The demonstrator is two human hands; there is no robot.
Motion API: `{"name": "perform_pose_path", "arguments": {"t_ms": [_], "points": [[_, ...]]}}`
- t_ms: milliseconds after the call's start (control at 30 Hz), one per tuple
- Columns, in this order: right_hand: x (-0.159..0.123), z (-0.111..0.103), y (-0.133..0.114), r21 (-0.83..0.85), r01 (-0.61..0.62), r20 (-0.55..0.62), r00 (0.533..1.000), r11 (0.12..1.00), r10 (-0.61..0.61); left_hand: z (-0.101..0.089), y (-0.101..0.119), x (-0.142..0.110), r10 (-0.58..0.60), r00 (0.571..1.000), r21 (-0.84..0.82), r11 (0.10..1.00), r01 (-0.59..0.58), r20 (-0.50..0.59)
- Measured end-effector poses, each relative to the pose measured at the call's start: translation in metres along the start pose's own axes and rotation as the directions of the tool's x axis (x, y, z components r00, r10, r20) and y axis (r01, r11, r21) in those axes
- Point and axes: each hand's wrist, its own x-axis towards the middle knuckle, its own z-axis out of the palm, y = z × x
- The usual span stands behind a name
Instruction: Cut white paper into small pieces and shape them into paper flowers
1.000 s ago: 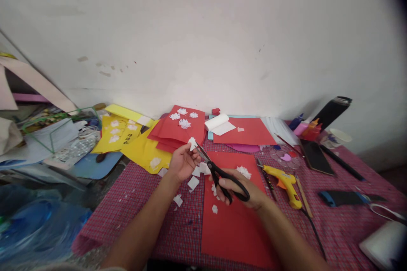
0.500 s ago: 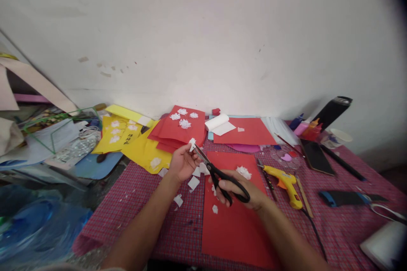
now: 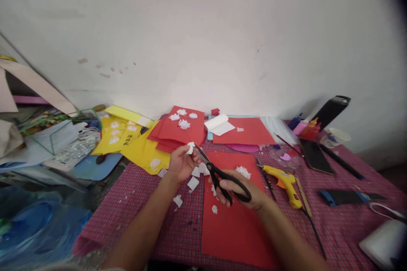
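My left hand pinches a small piece of white paper between thumb and fingers. In my right hand are black-handled scissors, their blades pointing up and left at the paper's edge. Under my right hand lies a red sheet, which bears a fringed white paper flower and a small white scrap. Several cut white paper squares are scattered on the checked cloth beside my left wrist. My right fingers partly hide another white piece on the red sheet.
A yellow glue gun with a cord lies to the right, near a phone and a black flask. Red sheets with white flowers, a paper roll and yellow sheets lie along the wall side.
The white paper in my left fingers has turned slightly and looks more rounded. Both hands and the scissors stay in nearly the same place.
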Motion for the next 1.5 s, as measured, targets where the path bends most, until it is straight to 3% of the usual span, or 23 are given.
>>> {"name": "perform_pose_path", "arguments": {"t_ms": [533, 1267, 1500], "points": [[0.0000, -0.0020, 0.0027, 0.012, 0.014, 0.006, 1.000, 1.000, -0.014, -0.0037, -0.0009, 0.0002, 0.002, 0.998, 0.011, 1.000, -0.003, 0.060], [-0.0003, 0.0014, -0.0010, 0.017, 0.019, 0.031, 0.999, 1.000, -0.020, -0.0012, -0.0017, 0.0010, 0.008, 1.000, 0.006, 1.000, -0.008, -0.019], [-0.0010, 0.0017, 0.0001, 0.036, 0.010, 0.030, 0.999, 0.999, -0.011, -0.0005, -0.0021, 0.0005, 0.021, 1.000, 0.027, 0.999, -0.021, 0.006]]}}
